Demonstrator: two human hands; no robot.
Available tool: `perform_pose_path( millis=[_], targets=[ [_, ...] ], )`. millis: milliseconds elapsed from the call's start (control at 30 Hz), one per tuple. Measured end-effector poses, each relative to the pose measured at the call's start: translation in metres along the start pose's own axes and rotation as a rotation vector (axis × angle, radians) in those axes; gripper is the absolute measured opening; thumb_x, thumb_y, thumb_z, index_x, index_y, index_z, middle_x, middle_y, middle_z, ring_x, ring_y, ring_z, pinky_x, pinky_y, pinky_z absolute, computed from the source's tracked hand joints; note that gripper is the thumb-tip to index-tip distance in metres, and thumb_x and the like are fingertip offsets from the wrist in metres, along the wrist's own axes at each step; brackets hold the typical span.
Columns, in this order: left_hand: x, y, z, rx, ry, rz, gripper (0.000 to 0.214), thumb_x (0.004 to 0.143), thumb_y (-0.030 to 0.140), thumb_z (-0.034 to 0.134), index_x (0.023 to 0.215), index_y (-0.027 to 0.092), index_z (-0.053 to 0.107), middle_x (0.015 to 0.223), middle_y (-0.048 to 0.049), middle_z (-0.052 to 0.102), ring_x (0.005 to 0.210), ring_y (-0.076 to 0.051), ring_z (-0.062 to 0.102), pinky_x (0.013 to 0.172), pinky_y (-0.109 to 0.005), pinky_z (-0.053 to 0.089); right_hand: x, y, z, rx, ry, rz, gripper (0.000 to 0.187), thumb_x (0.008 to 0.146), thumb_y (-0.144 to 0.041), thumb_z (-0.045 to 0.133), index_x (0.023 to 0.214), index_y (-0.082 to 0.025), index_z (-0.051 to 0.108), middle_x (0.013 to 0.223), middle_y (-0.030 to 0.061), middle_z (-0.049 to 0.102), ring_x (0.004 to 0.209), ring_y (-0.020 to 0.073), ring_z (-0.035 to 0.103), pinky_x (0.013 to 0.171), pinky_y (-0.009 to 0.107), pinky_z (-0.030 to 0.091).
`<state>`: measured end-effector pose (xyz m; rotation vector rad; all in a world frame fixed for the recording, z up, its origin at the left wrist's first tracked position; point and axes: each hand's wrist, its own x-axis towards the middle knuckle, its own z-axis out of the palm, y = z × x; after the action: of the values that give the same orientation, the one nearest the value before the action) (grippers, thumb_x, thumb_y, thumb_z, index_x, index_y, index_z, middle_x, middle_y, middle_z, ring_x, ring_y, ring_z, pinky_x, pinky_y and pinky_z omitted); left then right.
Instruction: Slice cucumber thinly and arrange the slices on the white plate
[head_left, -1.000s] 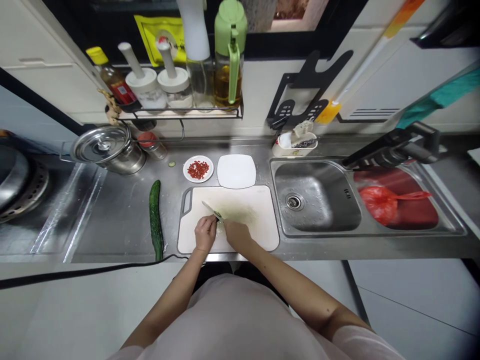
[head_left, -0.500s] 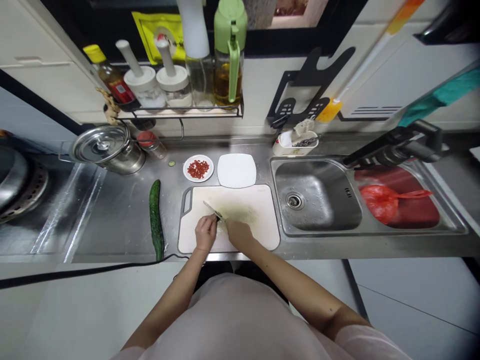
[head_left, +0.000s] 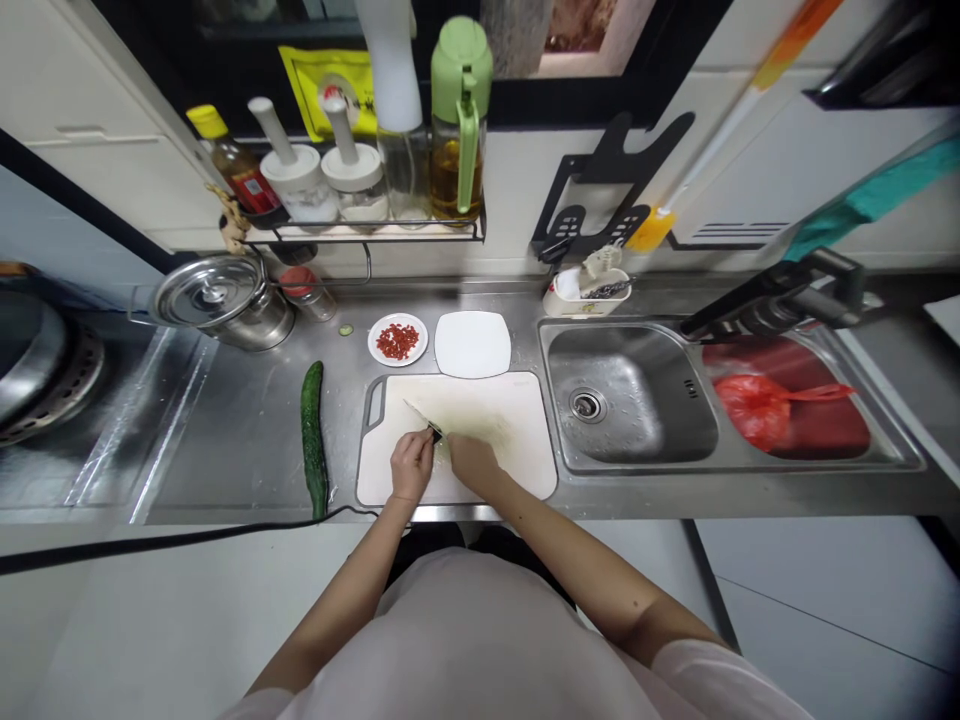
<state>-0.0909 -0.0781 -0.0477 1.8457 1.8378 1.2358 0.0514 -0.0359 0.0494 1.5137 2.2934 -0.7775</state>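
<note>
My right hand (head_left: 474, 467) is closed in a fist over the middle of the white cutting board (head_left: 525, 420), around the handle of a knife (head_left: 417, 411). The narrow blade points up and left, passing in front of my left fingertips. My left hand (head_left: 412, 466) is closed in a pinch at the blade, on a small dark green cucumber piece (head_left: 436, 433), mostly hidden by fingers and blade. A greenish stain marks the board beside my right hand. Left of the board lies a whole cucumber (head_left: 313, 440).
Behind the board stand a plate of red bits (head_left: 397, 340) and a square white plate (head_left: 473, 345). A steel pot (head_left: 225, 300) sits back left, and a double sink (head_left: 630, 395) with a red bag (head_left: 754, 410) lies right. A black cable (head_left: 187, 542) runs along the front edge.
My right hand and the knife have shifted slightly left over the board. My left hand keeps its pinch in nearly the same spot. The camera view has tilted up a little.
</note>
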Motion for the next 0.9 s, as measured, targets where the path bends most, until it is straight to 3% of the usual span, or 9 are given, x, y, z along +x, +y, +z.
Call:
perform_pose_path(
  millis=[367,600,733,800,900],
  targets=[
    [0.006,0.01,-0.006,-0.01,-0.011,-0.017,0.021,0.093,0.024,0.048,0.103,0.02,0.067,0.091,-0.0069,0.068,0.089,-0.017,0.063,0.082,-0.032,0.053,-0.026,0.015,0.006,-0.061,0.002,0.051,0.029,0.092,-0.008,0.037,0.112,-0.014,0.057,0.095,0.013,0.069,0.094,0.0217,0.068,0.077,0.03,0.049],
    [0.006,0.017,-0.011,-0.031,0.001,-0.128,0.025,0.092,0.029,0.049,0.111,0.019,0.061,0.098,-0.0088,0.064,0.086,-0.018,0.061,0.076,-0.032,0.053,-0.053,0.033,-0.006,-0.121,0.081,0.097,0.03,0.096,-0.018,0.035,0.114,-0.018,0.059,0.096,0.012,0.07,0.094,0.0237,0.067,0.074,0.032,0.047],
    [0.011,0.029,-0.02,0.056,0.066,-0.099,0.033,0.092,0.034,0.05,0.12,0.018,0.057,0.111,-0.0132,0.06,0.106,-0.023,0.057,0.093,-0.041,0.048,-0.062,0.042,-0.012,-0.141,0.111,0.142,0.028,0.096,-0.023,0.038,0.116,-0.019,0.057,0.099,0.0109,0.07,0.093,0.0228,0.067,0.075,0.031,0.045],
    [0.018,0.039,-0.025,0.104,-0.004,0.006,0.037,0.091,0.037,0.052,0.123,0.019,0.057,0.12,-0.0145,0.058,0.117,-0.026,0.051,0.101,-0.044,0.042,-0.065,0.046,-0.013,-0.151,0.115,0.152,0.027,0.096,-0.026,0.04,0.116,-0.018,0.057,0.101,0.0114,0.07,0.094,0.0233,0.067,0.076,0.031,0.045],
    [0.034,0.055,-0.026,0.142,-0.279,0.204,0.043,0.089,0.043,0.056,0.129,0.026,0.056,0.131,-0.0117,0.055,0.126,-0.028,0.046,0.108,-0.048,0.035,-0.068,0.049,-0.013,-0.186,0.119,0.155,0.031,0.096,-0.029,0.042,0.122,-0.017,0.053,0.106,0.0135,0.068,0.095,0.0251,0.067,0.078,0.032,0.045]
  ],
)
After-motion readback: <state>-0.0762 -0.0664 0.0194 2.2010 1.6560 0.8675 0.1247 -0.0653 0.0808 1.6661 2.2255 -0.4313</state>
